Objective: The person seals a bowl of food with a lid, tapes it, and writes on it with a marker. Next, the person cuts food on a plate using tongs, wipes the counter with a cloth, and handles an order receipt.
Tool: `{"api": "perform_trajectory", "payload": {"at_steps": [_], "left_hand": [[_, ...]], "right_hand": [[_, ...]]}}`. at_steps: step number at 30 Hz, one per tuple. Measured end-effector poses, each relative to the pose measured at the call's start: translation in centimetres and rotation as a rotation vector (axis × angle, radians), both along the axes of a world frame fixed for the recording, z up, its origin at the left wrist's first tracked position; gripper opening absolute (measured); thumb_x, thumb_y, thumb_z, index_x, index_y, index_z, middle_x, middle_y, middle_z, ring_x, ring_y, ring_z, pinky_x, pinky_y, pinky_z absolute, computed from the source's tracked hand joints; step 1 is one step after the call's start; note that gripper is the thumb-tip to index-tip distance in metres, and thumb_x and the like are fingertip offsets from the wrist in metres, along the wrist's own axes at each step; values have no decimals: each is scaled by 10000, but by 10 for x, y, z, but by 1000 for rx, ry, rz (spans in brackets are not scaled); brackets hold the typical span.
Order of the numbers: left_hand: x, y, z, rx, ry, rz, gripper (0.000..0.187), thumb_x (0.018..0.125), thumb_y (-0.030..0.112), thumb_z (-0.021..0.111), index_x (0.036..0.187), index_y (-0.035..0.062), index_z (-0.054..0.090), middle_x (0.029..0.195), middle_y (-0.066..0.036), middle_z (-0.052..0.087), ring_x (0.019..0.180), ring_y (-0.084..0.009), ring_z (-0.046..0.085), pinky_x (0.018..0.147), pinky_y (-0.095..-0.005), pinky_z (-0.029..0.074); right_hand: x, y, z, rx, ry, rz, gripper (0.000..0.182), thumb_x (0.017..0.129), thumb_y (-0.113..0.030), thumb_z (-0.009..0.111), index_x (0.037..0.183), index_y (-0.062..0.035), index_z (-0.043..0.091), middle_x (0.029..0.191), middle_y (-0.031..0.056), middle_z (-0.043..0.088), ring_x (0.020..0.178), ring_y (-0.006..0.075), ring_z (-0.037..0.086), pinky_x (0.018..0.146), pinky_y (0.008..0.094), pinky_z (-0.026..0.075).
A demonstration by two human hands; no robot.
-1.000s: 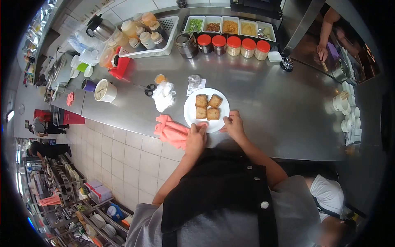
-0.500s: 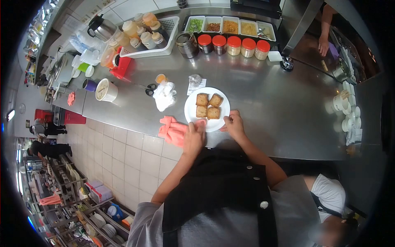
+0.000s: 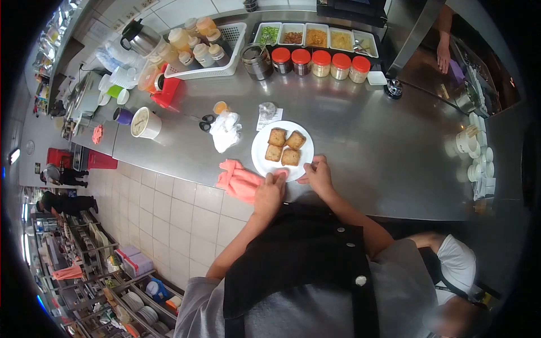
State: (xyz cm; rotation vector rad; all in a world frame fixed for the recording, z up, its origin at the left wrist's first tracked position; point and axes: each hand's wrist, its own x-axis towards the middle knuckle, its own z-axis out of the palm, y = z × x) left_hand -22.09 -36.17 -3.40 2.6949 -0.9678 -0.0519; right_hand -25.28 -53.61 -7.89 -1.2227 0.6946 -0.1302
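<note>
Four browned square pieces of food (image 3: pixel 275 153) sit together on a round white plate (image 3: pixel 261 160) near the counter's front edge. My left hand (image 3: pixel 269 196) pinches a coral cloth (image 3: pixel 239 181), with one end pressed on the plate's near rim. The rest of the cloth lies on the counter to the left. At the plate's near right edge, my right hand (image 3: pixel 318 176) grips the rim between thumb and fingers. Just beyond the plate, a small clear plastic bundle (image 3: pixel 267 109) rests on a paper slip (image 3: pixel 270 119).
A crumpled white plastic bag (image 3: pixel 225 132), scissors (image 3: pixel 207 121) and a white tub (image 3: pixel 146 123) stand left. Red-lidded jars (image 3: pixel 321 63) line the back, below topping trays (image 3: pixel 316 36). A call bell (image 3: pixel 393 87) is back right. Another person (image 3: pixel 456 265) is at lower right.
My left hand and the cloth end have slid right along the plate's near rim. The plate has turned slightly, shifting the food pieces a little. My right hand stays at the rim.
</note>
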Motion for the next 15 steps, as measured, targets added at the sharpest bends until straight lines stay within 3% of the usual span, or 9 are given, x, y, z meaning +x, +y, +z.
{"api": "perform_trajectory", "payload": {"at_steps": [7, 9, 10, 12, 15], "left_hand": [[4, -7, -8, 56, -38, 7, 332, 872, 143, 567, 1202, 113, 586, 921, -130, 550, 781, -304, 597, 633, -405, 522], [6, -4, -9, 52, -45, 7, 345, 870, 136, 560, 1213, 107, 576, 925, -133, 549, 789, -305, 597, 635, -409, 523], [7, -2, -10, 51, -49, 6, 358, 867, 130, 553, 1224, 102, 567, 928, -136, 547, 796, -306, 598, 638, -412, 525], [7, 0, -10, 48, -31, 9, 358, 866, 128, 552, 1222, 100, 567, 931, -137, 545, 806, -308, 598, 645, -421, 526], [7, 7, -10, 33, -30, 32, 360, 862, 128, 556, 1221, 97, 567, 939, -144, 545, 825, -317, 601, 662, -436, 529]], "right_hand": [[-4, -7, 17, -53, 35, 61, 332, 895, -52, 594, 1106, 74, 370, 805, 203, 629, 578, 288, 690, 460, 357, 587], [-1, -21, 30, -250, 168, 253, 321, 908, -94, 592, 1122, 55, 404, 731, 162, 643, 542, 246, 675, 445, 348, 550], [3, -26, 28, -251, 166, 256, 321, 908, -94, 592, 1122, 55, 404, 731, 162, 643, 542, 246, 675, 445, 348, 550], [14, -34, 22, -514, 79, 208, 306, 919, -124, 579, 1141, 36, 442, 712, 142, 654, 515, 222, 657, 462, 345, 529], [31, -44, 19, -486, 59, 241, 294, 921, -121, 567, 1158, 20, 465, 767, 161, 668, 521, 221, 659, 497, 349, 538]]}}
